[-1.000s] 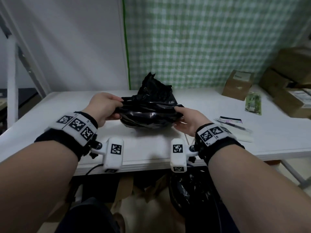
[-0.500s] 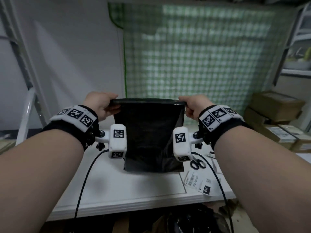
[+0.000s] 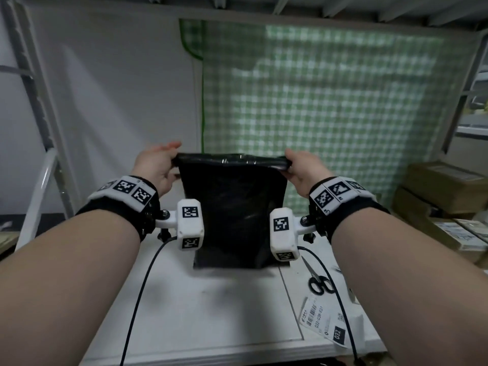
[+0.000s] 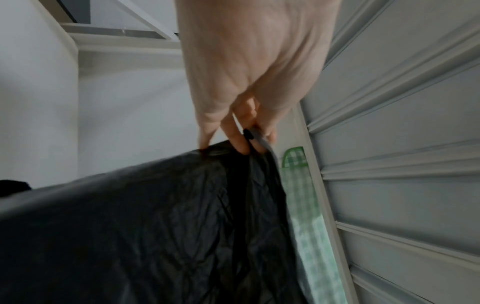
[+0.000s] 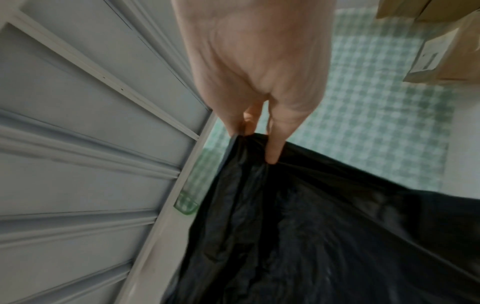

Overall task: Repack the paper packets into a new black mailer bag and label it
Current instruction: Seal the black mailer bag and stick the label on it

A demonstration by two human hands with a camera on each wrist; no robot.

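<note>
A black mailer bag (image 3: 232, 210) hangs upright above the white table (image 3: 211, 307), its top edge stretched flat between my two hands. My left hand (image 3: 163, 161) pinches the top left corner, seen close in the left wrist view as the bag (image 4: 155, 226) under my left hand (image 4: 241, 144). My right hand (image 3: 295, 165) pinches the top right corner, with the bag (image 5: 324, 226) hanging below my right hand (image 5: 257, 144). The bag's bottom edge hovers just over the table. A printed shipping label (image 3: 320, 322) lies at the table's front right. No paper packets show.
Black scissors (image 3: 318, 282) lie right of the bag. Cardboard boxes (image 3: 443, 196) are stacked at the far right. A green checked curtain (image 3: 330, 101) hangs behind the table. A white ladder frame (image 3: 39, 101) stands at the left. Camera cables (image 3: 142, 299) trail over the table.
A second ago the bag sat crumpled on the table between my hands. Both hands have since lifted it by its top corners, and it now hangs straight and taut.
</note>
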